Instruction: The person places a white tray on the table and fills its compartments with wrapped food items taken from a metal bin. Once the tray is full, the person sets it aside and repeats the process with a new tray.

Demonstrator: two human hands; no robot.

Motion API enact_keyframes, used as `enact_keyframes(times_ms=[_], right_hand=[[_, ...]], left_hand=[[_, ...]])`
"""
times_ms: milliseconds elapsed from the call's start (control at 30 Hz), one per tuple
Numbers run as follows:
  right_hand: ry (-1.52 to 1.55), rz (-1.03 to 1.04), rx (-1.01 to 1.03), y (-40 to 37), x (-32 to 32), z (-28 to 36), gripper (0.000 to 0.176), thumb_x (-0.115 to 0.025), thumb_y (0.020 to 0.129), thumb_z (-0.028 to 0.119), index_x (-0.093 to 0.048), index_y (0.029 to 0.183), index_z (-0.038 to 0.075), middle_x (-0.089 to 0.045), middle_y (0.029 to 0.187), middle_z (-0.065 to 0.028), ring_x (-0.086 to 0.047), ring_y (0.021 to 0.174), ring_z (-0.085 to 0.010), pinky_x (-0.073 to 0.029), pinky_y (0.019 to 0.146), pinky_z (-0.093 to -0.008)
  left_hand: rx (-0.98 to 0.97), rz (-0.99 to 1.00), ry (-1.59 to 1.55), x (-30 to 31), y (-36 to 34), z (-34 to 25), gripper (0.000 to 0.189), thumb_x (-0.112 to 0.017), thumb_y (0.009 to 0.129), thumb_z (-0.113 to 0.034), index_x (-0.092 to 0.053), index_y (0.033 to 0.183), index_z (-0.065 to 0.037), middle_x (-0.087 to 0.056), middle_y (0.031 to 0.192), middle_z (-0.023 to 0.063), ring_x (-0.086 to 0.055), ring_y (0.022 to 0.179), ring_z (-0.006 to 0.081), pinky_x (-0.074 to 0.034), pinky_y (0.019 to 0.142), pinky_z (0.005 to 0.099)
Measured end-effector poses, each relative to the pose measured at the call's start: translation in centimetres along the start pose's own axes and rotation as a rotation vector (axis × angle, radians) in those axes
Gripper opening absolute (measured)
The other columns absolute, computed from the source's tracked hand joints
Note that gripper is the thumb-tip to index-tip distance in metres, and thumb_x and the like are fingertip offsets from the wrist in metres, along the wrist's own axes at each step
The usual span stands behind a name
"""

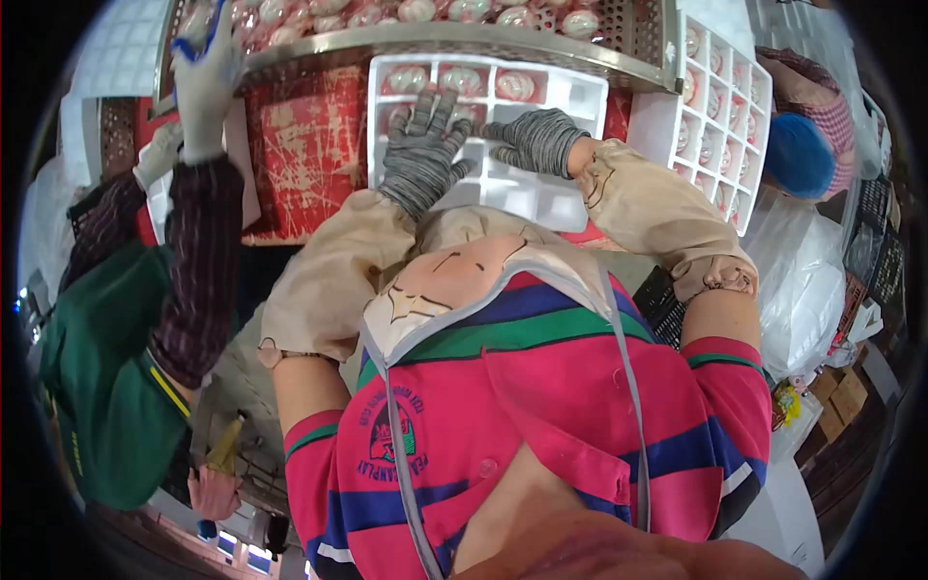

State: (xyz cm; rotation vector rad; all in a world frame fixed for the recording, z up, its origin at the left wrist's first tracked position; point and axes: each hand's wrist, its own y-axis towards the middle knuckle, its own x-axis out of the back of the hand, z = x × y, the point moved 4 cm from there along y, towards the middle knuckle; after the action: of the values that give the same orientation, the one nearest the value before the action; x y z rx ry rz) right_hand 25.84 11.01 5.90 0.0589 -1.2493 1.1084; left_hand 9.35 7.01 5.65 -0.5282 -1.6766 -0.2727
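Two hands in grey knit gloves rest on a white compartment tray (541,198). The tray lies on a scratched red table (309,145), just below a perforated metal trough (435,39) heaped with more pieces. The tray's far row holds round pinkish pieces (512,85), and its nearer compartments look bare.

The left hand (422,145) lies flat, fingers spread and released, with the fingertips among the far compartments. The right hand (536,140) is loosely curled just beside it, knuckles up. I cannot tell whether anything sits under its palm.

At the right a second tray (720,106), mostly filled, stands at a slant. A co-worker's white-gloved hand (208,77) reaches up at the trough's left end.

Several things could go wrong from here. Weight from both palms might flex or skid the thin tray and jolt the seated pieces out of their compartments. Thick knit fingers could fumble a smooth round piece or crush a soft one. The slanted tray looks liable to slide and spill if it is nudged.
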Motion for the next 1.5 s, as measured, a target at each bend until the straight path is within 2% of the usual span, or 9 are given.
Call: enact_keyframes(times_ms=[167,233,433,633,833,1033,1133,1233,1500], right_hand=[[0.612,-0.475,-0.016,-1.2,9.9,-5.5,0.036,-0.059,0.086,0.04,-0.064,0.108,0.012,-0.067,0.09,-0.0113,-0.064,0.081,-0.0271,-0.051,0.069,-0.0386],[0.272,-0.682,-0.178,0.4,13.4,-8.4,0.038,-0.065,0.084,0.038,-0.064,0.105,0.006,-0.068,0.092,-0.0122,-0.066,0.083,-0.023,-0.05,0.072,-0.034],[0.004,-0.316,-0.434,9.0,11.0,-11.0,0.04,-0.067,0.084,0.034,-0.062,0.109,0.004,-0.068,0.094,-0.0127,-0.066,0.087,-0.0213,-0.05,0.074,-0.0322],[0.484,-0.176,-0.442,7.8,10.9,-12.1,0.043,-0.069,0.083,0.031,-0.06,0.113,0.002,-0.068,0.096,-0.0133,-0.065,0.091,-0.0196,-0.05,0.077,-0.0304],[0.722,-0.199,-0.152,6.6,10.7,-11.1,0.064,-0.074,0.078,0.017,-0.045,0.133,0.0,-0.065,0.109,-0.0118,-0.063,0.098,-0.0185,-0.048,0.084,-0.0294],[0.392,-0.375,-0.058,9.0,8.7,-14.0,0.052,-0.071,0.081,0.024,-0.052,0.128,0.009,-0.067,0.101,-0.0057,-0.063,0.094,-0.0166,-0.048,0.08,-0.0291],[0.841,-0.415,-0.035,6.1,11.9,-12.8,0.03,-0.069,0.082,0.025,-0.064,0.109,0.013,-0.064,0.093,-0.007,-0.062,0.081,-0.0226,-0.051,0.07,-0.0328],[0.909,-0.655,0.001,-0.4,15.8,-6.0,0.038,-0.069,0.08,0.023,-0.056,0.112,0.007,-0.059,0.091,-0.0042,-0.059,0.08,-0.0196,-0.049,0.072,-0.0301],[-0.079,-0.931,0.27,-5.4,10.3,-1.7,0.028,-0.069,0.079,0.021,-0.065,0.105,0.013,-0.063,0.098,-0.0123,-0.064,0.08,-0.0292,-0.053,0.072,-0.036]], left_hand=[[-0.032,0.013,-0.033,-2.5,0.5,-0.2,0.056,-0.063,0.078,-0.046,-0.055,0.126,-0.019,-0.028,0.149,0.0119,-0.024,0.138,0.0317,-0.02,0.107,0.0523],[-0.039,0.029,-0.019,-3.0,0.8,-0.1,0.056,-0.063,0.077,-0.046,-0.055,0.126,-0.018,-0.025,0.15,0.0126,-0.024,0.138,0.0305,-0.021,0.107,0.0531],[0.011,0.073,-0.049,-2.6,1.0,-0.7,0.061,-0.066,0.075,-0.042,-0.051,0.129,-0.017,-0.025,0.15,0.0138,-0.023,0.138,0.0314,-0.021,0.107,0.0542],[0.103,-0.07,-0.225,-1.4,1.2,-0.6,0.051,-0.067,0.076,-0.039,-0.058,0.12,-0.016,-0.035,0.144,0.0138,-0.029,0.134,0.0336,-0.023,0.104,0.058],[0.152,-0.32,-0.374,0.5,1.5,0.8,0.039,-0.067,0.078,-0.032,-0.063,0.112,-0.014,-0.051,0.129,0.013,-0.044,0.121,0.037,-0.034,0.099,0.0525],[0.114,-0.46,-0.452,3.0,2.6,0.7,0.032,-0.069,0.08,-0.018,-0.064,0.11,-0.009,-0.058,0.121,0.0123,-0.054,0.112,0.0286,-0.043,0.096,0.0387],[0.302,-0.511,-0.849,4.6,2.9,2.0,0.032,-0.067,0.083,-0.007,-0.062,0.115,-0.007,-0.061,0.11,0.0051,-0.058,0.095,0.0126,-0.049,0.079,0.0252],[0.384,-0.61,-1.017,5.9,3.1,2.8,0.028,-0.063,0.084,-0.008,-0.062,0.113,-0.006,-0.062,0.109,0.0096,-0.06,0.092,0.0173,-0.051,0.072,0.0275],[0.306,-0.323,-1.528,5.4,4.1,-2.5,0.034,-0.059,0.087,-0.005,-0.057,0.121,-0.001,-0.062,0.108,0.0065,-0.058,0.094,0.0124,-0.049,0.081,0.0249]])
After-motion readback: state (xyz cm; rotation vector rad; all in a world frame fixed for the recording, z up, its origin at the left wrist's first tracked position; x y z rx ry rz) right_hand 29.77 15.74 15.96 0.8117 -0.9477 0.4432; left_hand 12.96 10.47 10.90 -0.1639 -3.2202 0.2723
